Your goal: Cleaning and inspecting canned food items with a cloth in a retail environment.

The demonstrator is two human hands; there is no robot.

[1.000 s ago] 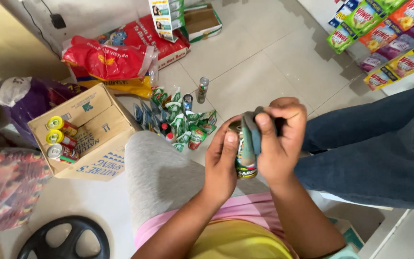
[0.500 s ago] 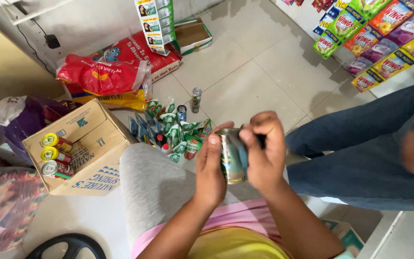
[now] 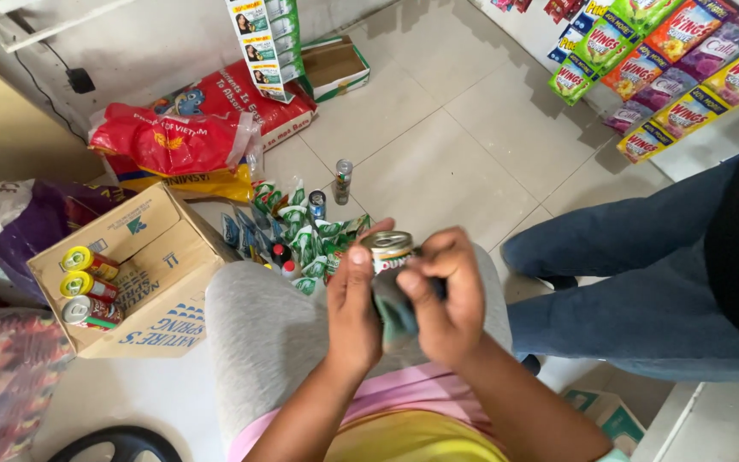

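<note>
A small tin can (image 3: 389, 253) is held upright above the lap, gripped by the left hand (image 3: 354, 321) around its side with the thumb laid near the rim. A dark grey-green cloth (image 3: 395, 312) is pressed against the can's body by the right hand (image 3: 446, 299), whose fingers are closed over it. The step in hand is judged to be wiping the can clean; the next move would call for the can to be turned in the left hand so that an unwiped part meets the cloth. Just beyond the knees, green sachets (image 3: 301, 239) and small bottles are heaped on the tiled floor (image 3: 438, 162), with one slim can (image 3: 343, 180) stood apart. To the left, a cardboard box (image 3: 143, 265) with three yellow-topped cans (image 3: 87, 287) is seen. Farther off, a red sack (image 3: 173, 141) lies by the wall. Another person's jeans-clad leg (image 3: 643, 282) is seen at the right.
</note>
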